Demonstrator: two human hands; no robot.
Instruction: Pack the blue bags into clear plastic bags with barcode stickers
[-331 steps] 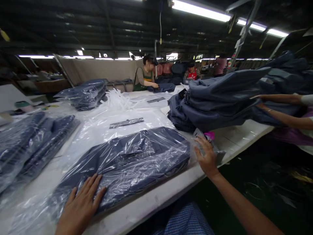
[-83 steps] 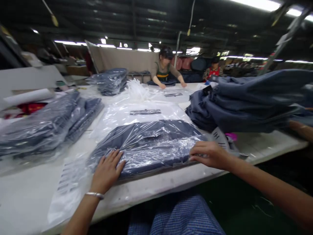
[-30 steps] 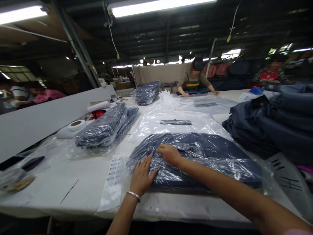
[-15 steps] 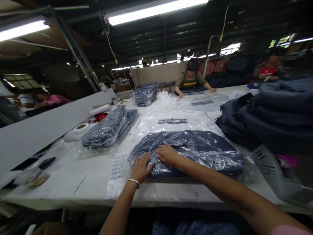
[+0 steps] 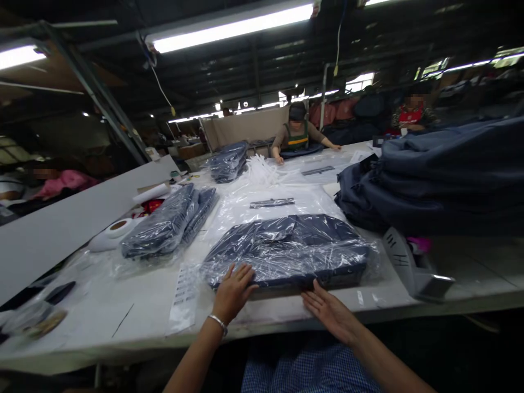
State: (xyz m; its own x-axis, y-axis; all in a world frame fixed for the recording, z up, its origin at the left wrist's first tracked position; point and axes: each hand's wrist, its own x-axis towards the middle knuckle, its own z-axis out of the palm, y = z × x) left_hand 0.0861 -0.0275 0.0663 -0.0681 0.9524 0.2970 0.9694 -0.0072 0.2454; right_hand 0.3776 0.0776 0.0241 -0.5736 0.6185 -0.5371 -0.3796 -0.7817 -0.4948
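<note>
A dark blue bag [image 5: 282, 248] in clear plastic wrap lies flat in front of me near the table's front edge. My left hand [image 5: 234, 289] rests on its near left corner, fingers stretched out over the plastic. At the middle of its near edge is my right hand [image 5: 327, 311], fingers extended, with nothing in it; whether the fingertips touch the plastic I cannot tell. Beside the bag, to the left, lies a sheet of printed labels [image 5: 182, 297]. Behind it are white plastic bags [image 5: 311, 199] with a dark printed strip on top.
More wrapped blue bags [image 5: 164, 224] lie on the left, beside a white roll [image 5: 114, 232]. Unwrapped blue bags [image 5: 442, 180] are heaped at the right, behind a grey holder [image 5: 413, 273]. Across the table a co-worker [image 5: 298, 134] handles plastic.
My right hand has come off the bag's top and moved right and toward me to its near edge. My left hand stays at the left corner. The view has shifted right.
</note>
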